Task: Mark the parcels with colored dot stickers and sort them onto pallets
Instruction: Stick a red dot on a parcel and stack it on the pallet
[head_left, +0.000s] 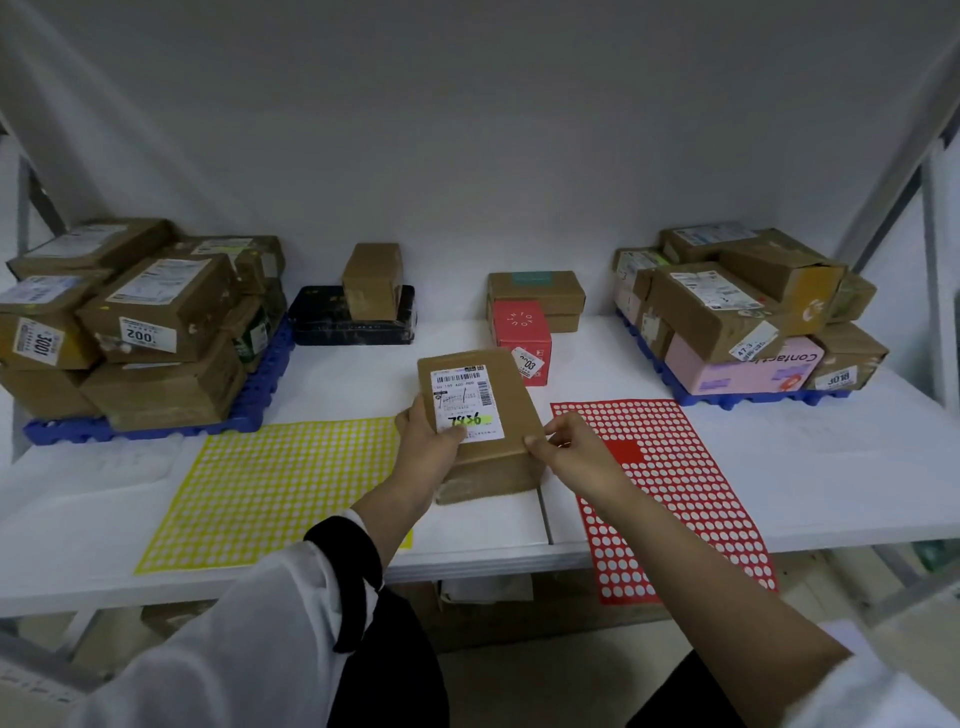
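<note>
Head view: a brown cardboard parcel (511, 410) is held at the centre, just above the front of the white shelf (831, 467). Its long axis runs roughly from 12 to 6 o'clock and its white shipping label (467, 397) faces up. The left hand (426, 447) grips the parcel's 9 o'clock edge, thumb curled onto the label. The right hand (576, 452) pinches the 3 o'clock edge with curled fingertips. No dot sticker shows on the parcel.

The yellow dot sticker sheet (270, 488) lies flat at 8 o'clock from the parcel, and the red dot sticker sheet (675, 483) at 4 o'clock, just beside the right hand. That hand looks better placed to peel a red dot, the left a yellow one.

The loaded blue pallets sit farther back, one at 10 o'clock (156, 428) and one at 2 o'clock (753, 399).
</note>
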